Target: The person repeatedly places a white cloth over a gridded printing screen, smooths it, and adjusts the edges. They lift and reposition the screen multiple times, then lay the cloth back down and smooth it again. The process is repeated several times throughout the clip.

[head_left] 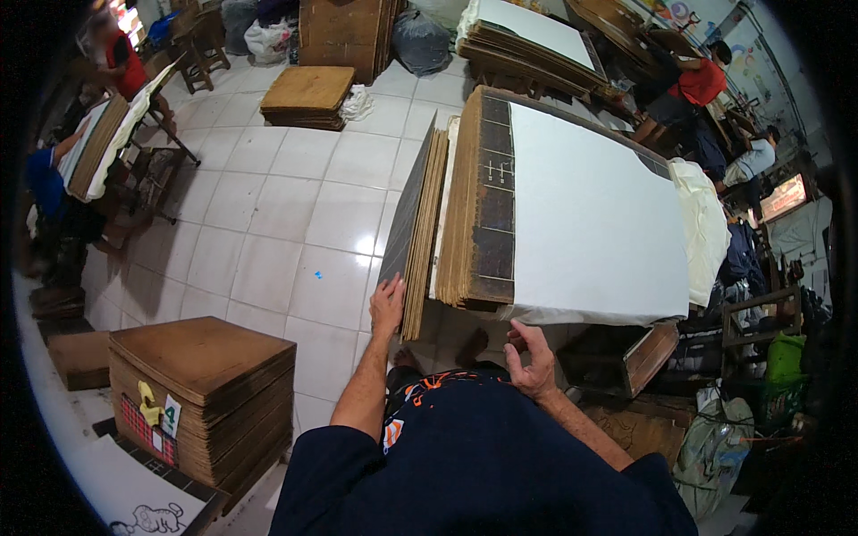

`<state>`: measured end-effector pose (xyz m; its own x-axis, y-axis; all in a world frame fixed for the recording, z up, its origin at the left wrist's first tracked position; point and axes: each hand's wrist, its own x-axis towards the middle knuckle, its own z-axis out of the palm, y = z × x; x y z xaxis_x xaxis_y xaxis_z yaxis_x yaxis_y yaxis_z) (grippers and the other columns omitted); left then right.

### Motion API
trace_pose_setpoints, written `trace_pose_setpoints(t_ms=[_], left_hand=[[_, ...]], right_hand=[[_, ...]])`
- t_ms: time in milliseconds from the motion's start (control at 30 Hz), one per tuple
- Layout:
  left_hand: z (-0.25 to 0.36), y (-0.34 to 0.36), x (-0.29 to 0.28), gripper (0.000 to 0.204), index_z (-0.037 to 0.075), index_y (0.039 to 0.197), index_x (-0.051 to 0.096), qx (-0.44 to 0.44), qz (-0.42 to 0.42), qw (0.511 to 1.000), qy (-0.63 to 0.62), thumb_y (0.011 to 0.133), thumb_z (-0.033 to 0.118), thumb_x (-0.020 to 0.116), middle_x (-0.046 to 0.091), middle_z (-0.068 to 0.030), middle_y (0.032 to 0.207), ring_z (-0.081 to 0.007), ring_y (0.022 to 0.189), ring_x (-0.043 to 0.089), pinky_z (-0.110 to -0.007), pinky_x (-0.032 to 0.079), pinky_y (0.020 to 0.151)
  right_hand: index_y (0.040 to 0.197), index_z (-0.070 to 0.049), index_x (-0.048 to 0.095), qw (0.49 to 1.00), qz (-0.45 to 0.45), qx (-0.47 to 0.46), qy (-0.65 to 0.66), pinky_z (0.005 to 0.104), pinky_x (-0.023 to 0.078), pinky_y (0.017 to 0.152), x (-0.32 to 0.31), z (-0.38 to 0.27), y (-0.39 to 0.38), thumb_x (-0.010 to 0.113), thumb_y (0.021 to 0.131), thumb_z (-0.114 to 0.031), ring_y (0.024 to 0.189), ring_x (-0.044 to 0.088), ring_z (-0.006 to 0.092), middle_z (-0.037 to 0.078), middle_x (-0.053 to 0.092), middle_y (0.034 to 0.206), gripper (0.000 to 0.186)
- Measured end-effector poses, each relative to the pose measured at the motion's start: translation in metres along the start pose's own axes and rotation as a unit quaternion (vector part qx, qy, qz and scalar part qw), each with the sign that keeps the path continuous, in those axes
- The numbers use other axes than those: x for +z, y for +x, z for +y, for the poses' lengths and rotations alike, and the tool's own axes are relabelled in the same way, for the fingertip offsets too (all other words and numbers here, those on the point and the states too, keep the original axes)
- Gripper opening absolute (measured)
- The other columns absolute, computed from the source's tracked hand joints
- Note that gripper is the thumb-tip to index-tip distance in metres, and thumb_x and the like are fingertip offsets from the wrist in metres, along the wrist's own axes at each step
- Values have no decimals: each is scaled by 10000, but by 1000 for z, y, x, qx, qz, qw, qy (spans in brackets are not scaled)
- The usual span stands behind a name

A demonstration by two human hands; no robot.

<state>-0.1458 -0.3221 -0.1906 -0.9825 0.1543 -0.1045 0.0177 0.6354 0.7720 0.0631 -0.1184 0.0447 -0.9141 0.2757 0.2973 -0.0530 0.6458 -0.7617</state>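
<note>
At the left side of the stand, several thin brown boards (418, 241) stand on edge, tilted, the outermost one a dark lined board (407, 214). My left hand (386, 306) grips the near edge of that dark board, its fingers lying on the outer face. Beside them a thick pile of boards (459, 223) lies flat, with a white cloth (599, 210) spread smooth over its dark, marked top. My right hand (531, 359) hovers just short of the cloth's near edge, with loosely bent fingers, thumb apart and nothing visible between them.
A tall stack of brown boards (206, 357) stands at the lower left, beside a printed white sheet (134, 500). A low board pile (307, 94) sits on the tiled floor (295, 205). An open wooden box (626, 357) is under the stand's right side. Other people work at both sides.
</note>
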Motion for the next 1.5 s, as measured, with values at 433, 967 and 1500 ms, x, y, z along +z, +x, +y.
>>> trace_pose_setpoints(t_ms=[433, 967, 1500], left_hand=[[-58, -72, -77, 144, 42, 1065, 545, 87, 66, 992, 57, 948, 125, 523, 653, -247, 937, -484, 858, 626, -568, 492, 730], [-113, -305, -70, 373, 58, 1050, 740, -218, 184, 958, -8, 727, -30, 576, 734, -174, 984, -379, 923, 699, -456, 555, 863], [-112, -310, -78, 413, 68, 1083, 745, -121, 185, 974, 42, 719, -43, 584, 728, -174, 1058, -335, 1024, 698, -417, 547, 933]], right_hand=[[1380, -92, 542, 991, -112, 48, 50, 303, 539, 754, 19, -19, 25, 637, 925, -58, 855, 651, 189, 108, 623, 1004, 466], [1476, 56, 297, 697, -338, 482, 408, 472, 501, 1019, 172, 14, 109, 523, 930, -676, 1297, 492, 362, 270, 445, 1394, 941], [1064, -14, 634, 812, -367, 331, 310, 225, 436, 489, 171, -18, 127, 616, 866, 22, 554, 455, 48, -34, 512, 746, 202]])
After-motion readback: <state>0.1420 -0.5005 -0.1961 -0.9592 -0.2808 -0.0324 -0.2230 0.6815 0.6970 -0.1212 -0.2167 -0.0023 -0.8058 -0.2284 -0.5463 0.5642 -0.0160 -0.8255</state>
